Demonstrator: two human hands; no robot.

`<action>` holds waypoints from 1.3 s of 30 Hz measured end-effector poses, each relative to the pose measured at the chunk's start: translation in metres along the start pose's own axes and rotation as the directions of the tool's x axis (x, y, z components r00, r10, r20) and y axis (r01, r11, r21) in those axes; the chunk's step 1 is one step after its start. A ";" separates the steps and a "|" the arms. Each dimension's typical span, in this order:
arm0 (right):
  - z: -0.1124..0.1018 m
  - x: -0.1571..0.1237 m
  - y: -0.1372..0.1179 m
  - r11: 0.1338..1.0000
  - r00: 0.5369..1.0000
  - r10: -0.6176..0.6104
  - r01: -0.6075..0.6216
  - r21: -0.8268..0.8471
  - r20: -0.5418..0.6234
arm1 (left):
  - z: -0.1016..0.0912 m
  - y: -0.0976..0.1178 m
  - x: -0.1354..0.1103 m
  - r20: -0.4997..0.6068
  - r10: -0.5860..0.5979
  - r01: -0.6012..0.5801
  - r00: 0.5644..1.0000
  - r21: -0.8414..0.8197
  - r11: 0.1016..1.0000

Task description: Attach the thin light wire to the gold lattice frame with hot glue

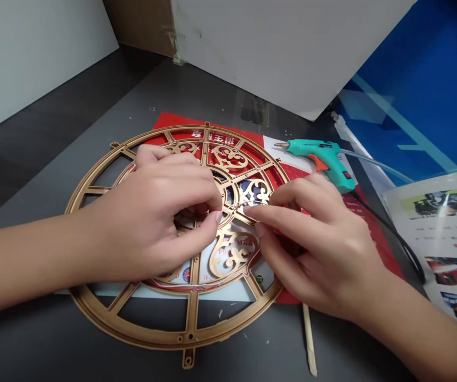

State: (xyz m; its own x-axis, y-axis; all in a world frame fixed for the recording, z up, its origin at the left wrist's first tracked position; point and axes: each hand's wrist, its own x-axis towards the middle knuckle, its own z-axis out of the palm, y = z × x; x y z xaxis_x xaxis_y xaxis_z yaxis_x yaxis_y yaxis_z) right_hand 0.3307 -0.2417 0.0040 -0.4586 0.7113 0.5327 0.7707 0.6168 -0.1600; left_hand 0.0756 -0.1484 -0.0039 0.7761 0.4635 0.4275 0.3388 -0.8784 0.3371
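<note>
A gold wheel frame (192, 313) lies flat on the dark table (252, 355); being round, it has no long axis, but its straightest line of spokes runs from a holed tab on the near edge to another on the far edge, leaning slightly right toward the far end. The left hand (158, 217) reaches over the frame's left half, thumb and forefinger brought together just left of the hub (234, 197). The right hand (324, 239) comes over the frame's right side, thumb and forefinger close together just right of the hub. Whether either pair of fingertips grips something thin or merely touches the frame, I cannot tell. Gold scroll ornaments (236, 257) sit between the spokes, one just below the fingertips on the frame's near side. Under the frame is a red and white printed sheet (164, 121); its large white Chinese characters show upside down through the far spokes, and smaller red print and a round blue logo (187, 274) show through the near ones, too small to read. Right of the frame's far edge lies a teal glue gun (334, 159) with an orange trigger, its nozzle pointing left. A pale stick (309, 339) lies off the frame's near right, and a booklet (411, 228) farther right carries photos and blurred lines of text.
</note>
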 end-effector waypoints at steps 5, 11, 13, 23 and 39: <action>0.007 -0.001 0.003 0.998 0.996 0.060 -0.061 -0.027 -0.059 | 0.001 0.002 0.000 -0.007 0.006 -0.006 1.000 0.012 1.000; 0.013 -0.001 0.001 0.999 0.999 0.031 -0.033 -0.042 -0.040 | 0.002 0.003 0.001 -0.001 -0.003 0.003 1.000 -0.005 1.000; 0.014 -0.002 0.001 0.999 0.999 0.031 -0.032 -0.036 -0.027 | 0.006 0.002 0.001 -0.029 0.010 -0.010 1.000 -0.006 1.000; 0.019 -0.003 0.002 0.998 0.998 0.056 -0.056 -0.020 -0.010 | 0.011 0.000 -0.003 -0.062 -0.003 0.001 0.998 -0.033 0.999; 0.015 -0.003 0.000 0.997 0.997 0.073 -0.073 -0.026 -0.006 | 0.010 0.005 -0.001 -0.065 -0.023 0.022 0.998 -0.009 1.000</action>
State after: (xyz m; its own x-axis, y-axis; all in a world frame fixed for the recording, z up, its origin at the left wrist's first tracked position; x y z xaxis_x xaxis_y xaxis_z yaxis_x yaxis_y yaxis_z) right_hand 0.3253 -0.2385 -0.0104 -0.3989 0.7523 0.5243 0.8134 0.5543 -0.1764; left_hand 0.0816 -0.1545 -0.0114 0.7321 0.4901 0.4731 0.3514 -0.8667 0.3540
